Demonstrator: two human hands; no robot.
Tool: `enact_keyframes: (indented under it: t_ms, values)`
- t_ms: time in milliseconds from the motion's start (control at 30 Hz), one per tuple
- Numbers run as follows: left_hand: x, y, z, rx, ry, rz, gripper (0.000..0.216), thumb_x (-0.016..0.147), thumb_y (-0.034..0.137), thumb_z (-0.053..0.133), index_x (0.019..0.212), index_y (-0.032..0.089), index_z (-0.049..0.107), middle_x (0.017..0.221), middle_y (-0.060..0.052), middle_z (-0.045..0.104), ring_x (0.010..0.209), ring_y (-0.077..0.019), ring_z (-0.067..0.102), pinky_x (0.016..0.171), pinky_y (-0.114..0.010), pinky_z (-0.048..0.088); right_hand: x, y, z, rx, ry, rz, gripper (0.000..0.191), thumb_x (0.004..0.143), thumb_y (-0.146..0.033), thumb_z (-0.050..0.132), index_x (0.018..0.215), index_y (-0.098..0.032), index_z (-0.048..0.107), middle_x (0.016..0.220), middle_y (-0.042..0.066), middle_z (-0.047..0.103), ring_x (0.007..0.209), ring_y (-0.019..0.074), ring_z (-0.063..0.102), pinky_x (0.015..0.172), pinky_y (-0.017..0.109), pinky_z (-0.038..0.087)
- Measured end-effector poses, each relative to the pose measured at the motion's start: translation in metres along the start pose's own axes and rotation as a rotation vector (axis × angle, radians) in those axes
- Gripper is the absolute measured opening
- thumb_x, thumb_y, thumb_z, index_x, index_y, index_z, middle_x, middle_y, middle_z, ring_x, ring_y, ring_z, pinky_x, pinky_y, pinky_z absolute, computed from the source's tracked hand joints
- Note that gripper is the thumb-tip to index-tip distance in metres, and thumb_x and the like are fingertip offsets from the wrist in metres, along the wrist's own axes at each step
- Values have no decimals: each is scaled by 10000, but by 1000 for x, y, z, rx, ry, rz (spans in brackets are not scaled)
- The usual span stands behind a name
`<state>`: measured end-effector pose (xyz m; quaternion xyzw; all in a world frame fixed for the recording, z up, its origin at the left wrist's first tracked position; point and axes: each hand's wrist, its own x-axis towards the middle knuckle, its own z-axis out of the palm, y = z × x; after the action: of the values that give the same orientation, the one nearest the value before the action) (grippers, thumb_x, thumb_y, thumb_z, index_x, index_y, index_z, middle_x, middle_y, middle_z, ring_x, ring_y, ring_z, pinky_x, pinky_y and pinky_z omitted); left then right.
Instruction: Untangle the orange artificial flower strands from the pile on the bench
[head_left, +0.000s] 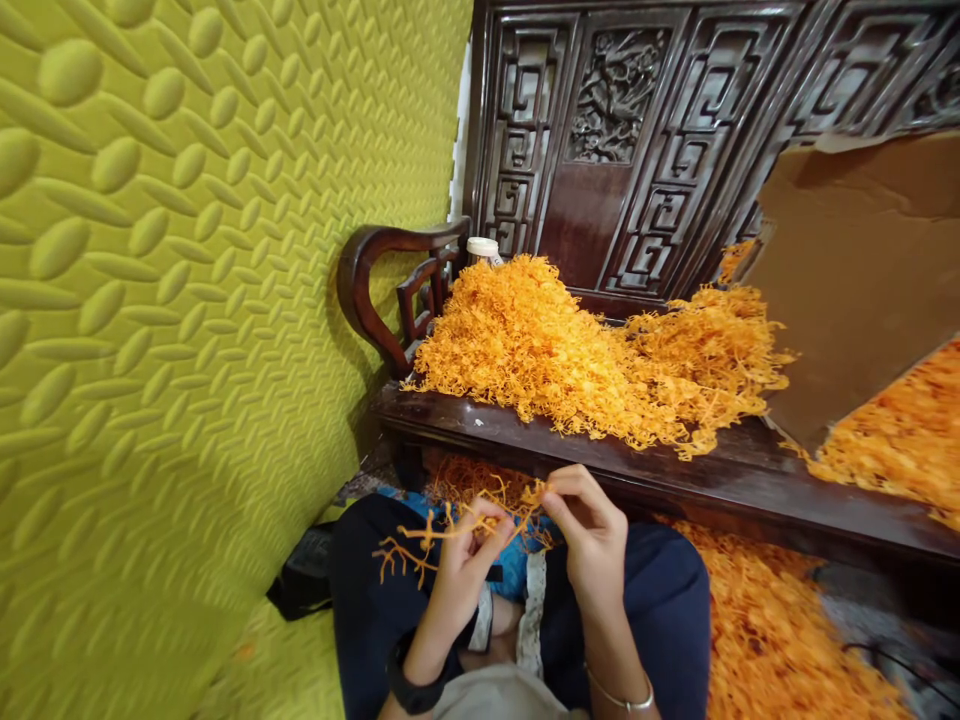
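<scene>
My left hand (pixel 463 560) is closed in a pinch on an orange branching plastic strip (pixel 420 540) that trails off to the left over my knee. My right hand (pixel 589 525) is closed on the other end of the same strip, just in front of the bench edge. Both hands meet above my lap, over dark blue trousers. A large heap of the same orange plastic pieces (pixel 570 350) lies on the dark carved wooden bench (pixel 720 470) right beyond my hands.
A yellow-green embossed wall (pixel 172 300) fills the left side. A brown cardboard sheet (pixel 855 270) leans on the bench at right, with more orange pieces (pixel 900 430) behind it and on the floor (pixel 765 630). A white-capped bottle (pixel 484 248) stands by the armrest.
</scene>
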<state>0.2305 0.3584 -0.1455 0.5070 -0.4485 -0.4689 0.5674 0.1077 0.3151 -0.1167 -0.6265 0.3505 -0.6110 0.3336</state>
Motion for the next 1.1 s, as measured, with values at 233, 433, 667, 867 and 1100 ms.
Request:
enact_keyframes:
  t_ms: [233,433,667,867,1100]
  values:
    - [-12,-7,3,6,-23,-35,291,750,447,629,710,164,577,612,35,464,546,-87,389,525,-192,313,37,-11,-30,187,639,-162,117,710,-120,639,671,-187,552,712,-6,508,651,119,491,571,246,382]
    - [-12,-30,-14,-120,121,-114,288,702,426,689,793,177,576,669,40,511,547,-71,439,537,-177,376,128,-21,-86,10,1023,-568,52,836,-284,550,828,-261,504,838,14,475,661,141,493,627,313,422]
    - [-1,-15,-5,-226,41,-24,354,688,290,726,982,207,547,859,19,534,686,-80,539,644,-186,472,165,31,-55,-275,88,-200,452,632,-323,769,1034,-185,616,1193,127,492,803,155,581,646,296,492]
    - [6,-21,-4,-114,77,0,366,682,286,715,989,200,535,904,0,528,704,-97,550,602,-185,452,73,27,-29,44,-443,-1,107,854,-276,581,871,-206,659,910,43,650,906,169,599,840,325,464]
    - [10,-15,-9,8,117,48,356,660,244,660,983,169,531,845,-16,541,739,-147,539,623,-232,437,16,9,-11,-172,-698,-6,268,837,-251,615,1105,-247,615,941,45,572,889,160,544,773,270,436]
